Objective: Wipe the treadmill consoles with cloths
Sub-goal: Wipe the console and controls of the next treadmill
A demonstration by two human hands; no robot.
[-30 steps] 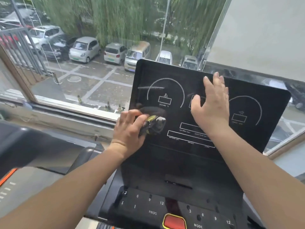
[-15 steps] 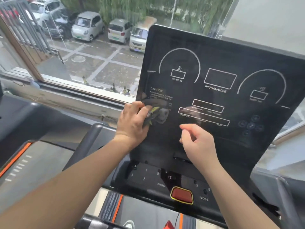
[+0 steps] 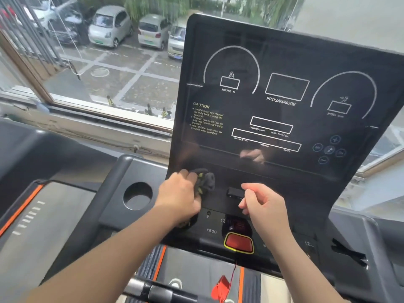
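My left hand [image 3: 178, 194] grips the cloth [image 3: 206, 179] low on the console [image 3: 284, 62], while my right hand [image 3: 265, 207] hovers beside it, fingers loosely curled, holding nothing.

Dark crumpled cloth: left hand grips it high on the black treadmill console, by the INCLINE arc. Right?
No. The head view shows the left hand gripping the dark crumpled cloth low on the black treadmill console, below the display panel, above the number keys.
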